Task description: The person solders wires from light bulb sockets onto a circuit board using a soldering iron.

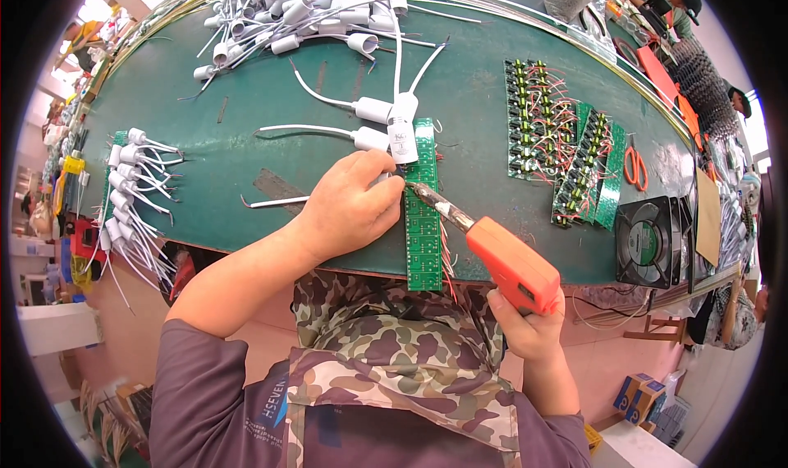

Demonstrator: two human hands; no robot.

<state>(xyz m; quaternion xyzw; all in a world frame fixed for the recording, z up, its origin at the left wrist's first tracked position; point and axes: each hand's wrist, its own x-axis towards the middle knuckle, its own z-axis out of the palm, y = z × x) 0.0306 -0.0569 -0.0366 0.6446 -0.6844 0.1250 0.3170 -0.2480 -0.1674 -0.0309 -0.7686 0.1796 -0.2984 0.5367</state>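
Note:
My right hand [532, 327] is wrapped around the handle of an orange soldering gun [510, 259]. Its metal tip reaches the upper part of a long green circuit board strip [423, 250] lying upright in front of me. Beside that tip, my left hand [349, 205] is closed in a pinch at the board's left edge; what its fingertips hold is hidden. Just above them a white cylindrical lamp socket [401, 139] lies over the board. Two more white sockets [372, 109] with cables stick out to the left. Thin red wires [446, 254] hang along the board's right side.
A heap of white sockets [295, 12] lies at the far side of the green table [222, 181]. Another board with sockets [123, 181] is at the left edge. To the right are populated boards [538, 123], orange-handled scissors [634, 168] and a black fan [644, 242]. Other people work beyond.

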